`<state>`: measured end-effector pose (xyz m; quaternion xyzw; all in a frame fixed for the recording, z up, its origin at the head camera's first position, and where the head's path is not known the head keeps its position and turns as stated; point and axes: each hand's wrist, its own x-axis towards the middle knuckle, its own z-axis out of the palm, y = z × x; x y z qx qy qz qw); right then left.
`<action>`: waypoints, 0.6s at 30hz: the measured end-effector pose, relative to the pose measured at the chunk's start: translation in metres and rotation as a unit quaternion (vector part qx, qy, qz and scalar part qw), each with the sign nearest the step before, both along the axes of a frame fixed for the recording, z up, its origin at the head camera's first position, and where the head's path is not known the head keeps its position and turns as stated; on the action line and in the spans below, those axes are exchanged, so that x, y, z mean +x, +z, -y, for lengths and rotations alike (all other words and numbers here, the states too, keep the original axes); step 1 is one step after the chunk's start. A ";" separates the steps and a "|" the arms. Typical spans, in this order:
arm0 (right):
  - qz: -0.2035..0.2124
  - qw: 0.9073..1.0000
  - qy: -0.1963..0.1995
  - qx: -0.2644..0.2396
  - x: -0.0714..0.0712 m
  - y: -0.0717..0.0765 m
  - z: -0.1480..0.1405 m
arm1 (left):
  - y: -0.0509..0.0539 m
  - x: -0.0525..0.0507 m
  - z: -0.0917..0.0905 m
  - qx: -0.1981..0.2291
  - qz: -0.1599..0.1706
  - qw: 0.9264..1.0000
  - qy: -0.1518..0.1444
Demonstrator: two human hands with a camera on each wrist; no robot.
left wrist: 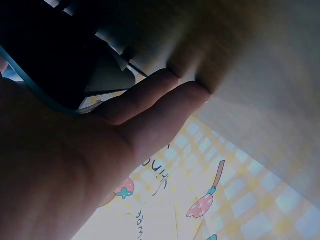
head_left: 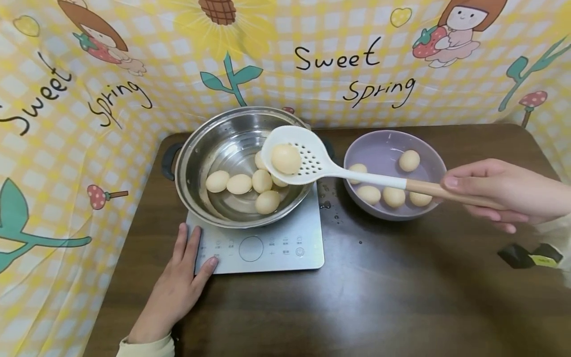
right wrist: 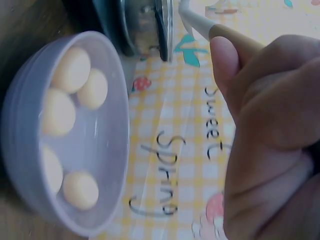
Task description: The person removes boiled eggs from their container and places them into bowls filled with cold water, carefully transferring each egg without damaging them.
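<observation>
Fingers (head_left: 475,186) of the right hand (head_left: 504,193) curl round the skimmer (head_left: 321,166), one egg (head_left: 286,159) on its head above the steel pot (head_left: 209,144); the left hand (head_left: 178,282) rests, gripping nothing, at the induction cooktop (head_left: 267,260). Work looks midway: five eggs (head_left: 394,197) in the purple bowl (head_left: 374,153), several in the pot. Drops dot the bench (head_left: 357,297); gingham cloth (head_left: 285,29) hangs behind.

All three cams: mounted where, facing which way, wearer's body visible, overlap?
Head: on the head, facing forward and down at the round stainless-steel pot, round lilac bowl and tan-handled white perforated skimmer; shows left hand, right hand.
Left wrist: on that wrist, facing brown tabletop and yellow-checked cloth; part of the left hand shows.
Right wrist: on that wrist, facing the bowl and pot edge; shows the right hand gripping the skimmer.
Shared: head and right wrist show five beige eggs in the bowl.
</observation>
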<state>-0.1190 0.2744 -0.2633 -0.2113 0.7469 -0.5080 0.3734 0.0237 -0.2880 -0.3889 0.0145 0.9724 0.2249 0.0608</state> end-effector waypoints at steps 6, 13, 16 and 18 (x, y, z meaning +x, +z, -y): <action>0.017 0.999 -0.041 0.020 0.013 -0.009 -0.043 | 0.000 0.001 0.000 -0.003 -0.001 1.000 -0.002; -0.010 0.986 -0.139 0.087 0.038 -0.027 -0.086 | -0.002 0.000 0.001 -0.005 0.003 1.000 -0.004; -0.013 0.976 -0.184 0.112 0.050 -0.034 -0.097 | -0.003 -0.001 0.001 -0.005 0.007 1.000 -0.004; -0.016 0.969 -0.215 0.118 0.057 -0.040 -0.105 | -0.003 -0.002 0.001 -0.004 0.005 1.000 -0.006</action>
